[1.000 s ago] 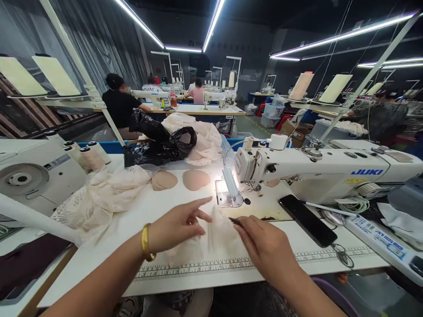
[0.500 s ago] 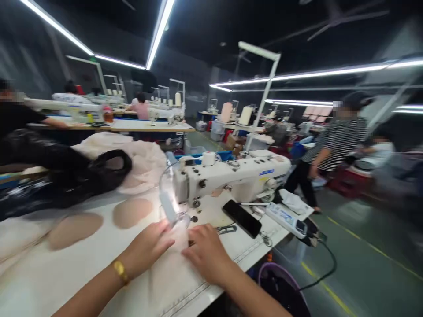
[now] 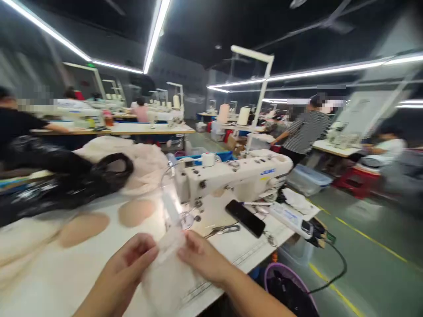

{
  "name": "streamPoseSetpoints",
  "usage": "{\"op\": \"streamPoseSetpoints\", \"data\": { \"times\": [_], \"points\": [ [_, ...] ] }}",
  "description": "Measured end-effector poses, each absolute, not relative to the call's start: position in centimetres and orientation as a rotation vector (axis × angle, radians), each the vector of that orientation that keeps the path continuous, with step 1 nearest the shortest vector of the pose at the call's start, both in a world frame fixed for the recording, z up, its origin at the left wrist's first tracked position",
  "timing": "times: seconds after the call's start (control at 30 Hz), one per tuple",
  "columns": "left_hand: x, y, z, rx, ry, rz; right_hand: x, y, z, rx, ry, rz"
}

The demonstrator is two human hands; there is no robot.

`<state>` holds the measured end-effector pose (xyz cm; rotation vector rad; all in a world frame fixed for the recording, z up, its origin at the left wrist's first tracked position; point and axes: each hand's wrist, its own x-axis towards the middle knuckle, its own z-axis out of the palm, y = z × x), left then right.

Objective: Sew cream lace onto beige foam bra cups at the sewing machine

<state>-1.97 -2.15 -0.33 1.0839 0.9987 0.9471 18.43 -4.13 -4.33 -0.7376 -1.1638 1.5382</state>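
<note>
Both hands are at a piece of thin whitish fabric (image 3: 170, 268) in front of the white sewing machine (image 3: 231, 176). My left hand (image 3: 132, 264) pinches its left edge between thumb and fingers. On the other side, my right hand (image 3: 203, 257) grips the fabric's upper right edge, fingers closed. The fabric's far end reaches up toward the needle area, where a lamp glows; whether it still lies under the presser foot I cannot tell. Beside my right hand lie small thread snips (image 3: 224, 230). Two beige oval pieces (image 3: 137, 212) rest on the table to the left.
A black phone (image 3: 245, 218) and a white control box (image 3: 291, 220) lie on the table's right side. Pale cloth (image 3: 132, 158) and a black plastic bag (image 3: 66, 176) are heaped at left. A purple bin (image 3: 291, 281) stands below. Several people work beyond; one in stripes (image 3: 306, 132) stands.
My left hand has drawn back from the needle area and turned, now pinching the fabric's edge. The fabric is lifted toward me. The person in stripes has moved away, farther back.
</note>
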Motion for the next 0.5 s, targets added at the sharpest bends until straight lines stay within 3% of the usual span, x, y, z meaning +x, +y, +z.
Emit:
{"op": "streamPoseSetpoints", "data": {
  "times": [0.1,0.33,0.5],
  "points": [
    [-1.8,-3.8,1.0,0.958,0.905,1.063,18.4,-4.8,-4.0,-0.729,-1.086,1.666],
    [-1.8,-5.2,0.3,0.715,0.749,0.876,18.2,-5.5,-3.9,-0.904,-1.197,1.502],
    [-0.8,-5.8,0.0,0.743,0.777,1.071,18.0,-6.1,-3.7,-1.047,-1.419,1.360]
  ]
}}
